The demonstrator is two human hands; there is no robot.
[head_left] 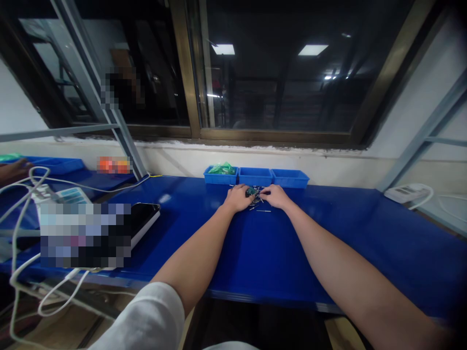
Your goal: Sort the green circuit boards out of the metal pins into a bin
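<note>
On the blue table, a small heap of thin metal pieces that look like pop rivets lies between my two hands. My left hand rests at the heap's left side, fingers curled, beside a small dark green item; what its fingers hold is too small to make out. From the right, my right hand reaches in with thumb and fingertips drawn together at the heap's edge. Anything in that pinch is too small to name. One loose rivet lies in front of the heap.
Behind my hands stand three blue bins: the left bin with green plastic bags, the middle bin and the right bin. A phone and white cables are at left. Another person's hand shows far left.
</note>
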